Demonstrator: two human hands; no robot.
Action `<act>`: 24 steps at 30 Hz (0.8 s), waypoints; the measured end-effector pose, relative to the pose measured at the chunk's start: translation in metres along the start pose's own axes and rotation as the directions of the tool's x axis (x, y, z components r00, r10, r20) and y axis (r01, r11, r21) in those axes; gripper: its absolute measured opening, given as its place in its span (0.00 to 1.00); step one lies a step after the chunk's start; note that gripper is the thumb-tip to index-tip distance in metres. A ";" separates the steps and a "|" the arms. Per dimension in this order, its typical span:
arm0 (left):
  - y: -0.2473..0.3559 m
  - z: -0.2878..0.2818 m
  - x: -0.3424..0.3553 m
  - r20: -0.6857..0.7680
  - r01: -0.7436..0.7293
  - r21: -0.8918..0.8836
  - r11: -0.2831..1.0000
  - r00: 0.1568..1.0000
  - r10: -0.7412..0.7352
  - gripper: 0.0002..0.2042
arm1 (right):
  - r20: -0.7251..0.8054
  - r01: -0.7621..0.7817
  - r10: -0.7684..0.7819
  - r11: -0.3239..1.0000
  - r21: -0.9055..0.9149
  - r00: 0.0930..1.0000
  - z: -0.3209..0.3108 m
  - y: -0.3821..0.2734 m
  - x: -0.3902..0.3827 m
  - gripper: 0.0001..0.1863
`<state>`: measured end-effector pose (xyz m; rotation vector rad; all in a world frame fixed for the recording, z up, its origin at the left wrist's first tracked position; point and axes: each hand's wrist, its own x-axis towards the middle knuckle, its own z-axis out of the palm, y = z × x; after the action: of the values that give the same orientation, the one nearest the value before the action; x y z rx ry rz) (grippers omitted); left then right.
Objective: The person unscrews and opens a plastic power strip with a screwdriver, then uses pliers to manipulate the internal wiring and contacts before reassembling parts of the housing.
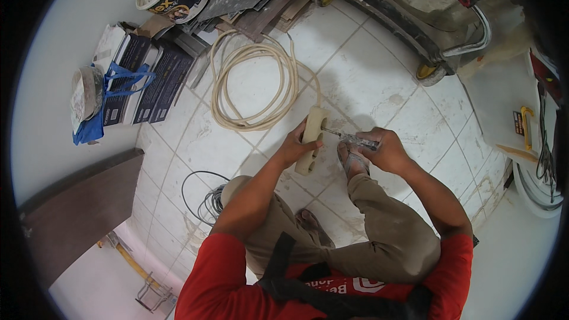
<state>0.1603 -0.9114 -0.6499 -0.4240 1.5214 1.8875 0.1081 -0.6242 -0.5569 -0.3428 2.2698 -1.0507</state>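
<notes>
Cream plastic socket strip [311, 140], same cream as the coiled round cable [255, 86] on the floor. Screwdriver with clear, grey-flecked handle [355, 140]. White glazed floor tiles [379, 77] with grey grout lines, smeared with pale brown dust. Thin black wire loop [204, 198] near the floor's lower left. Blue fabric bag [98, 124] at the left edge, beside flat black boxes with white print [157, 80]. Khaki trousers [385, 231], red shirt [219, 278], black strap [278, 261]. Yellow wheel [425, 71] on a grey cart.
</notes>
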 end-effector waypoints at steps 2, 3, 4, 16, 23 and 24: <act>0.000 -0.001 -0.001 -0.016 -0.009 0.014 1.000 1.000 0.010 0.48 | -0.056 0.140 -0.155 0.969 -0.205 0.986 -0.006 -0.008 -0.003 0.22; 0.001 0.000 -0.002 -0.020 -0.013 0.021 1.000 1.000 0.014 0.48 | -0.090 0.095 -0.110 0.984 -0.149 0.990 0.000 0.000 -0.003 0.21; 0.000 0.000 -0.001 -0.018 -0.014 0.022 1.000 1.000 0.014 0.47 | -0.122 0.051 -0.062 0.995 -0.091 0.991 0.012 0.012 -0.001 0.21; 0.005 -0.001 -0.003 0.052 0.066 -0.099 0.993 0.997 -0.061 0.46 | -0.071 -0.006 -0.003 0.993 -0.117 0.997 0.006 0.008 -0.002 0.18; 0.004 -0.004 -0.006 0.039 0.062 -0.104 0.993 0.998 -0.059 0.45 | 0.105 -0.010 0.033 0.979 -0.205 0.994 -0.007 -0.021 -0.007 0.21; 0.006 -0.004 -0.007 0.031 0.067 -0.091 0.994 0.997 -0.064 0.45 | 0.093 -0.025 0.042 0.984 -0.174 0.995 -0.009 -0.021 -0.007 0.21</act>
<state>0.1612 -0.9177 -0.6424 -0.4815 1.3897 1.9096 0.1075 -0.6294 -0.5343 -0.4164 2.2770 -0.8043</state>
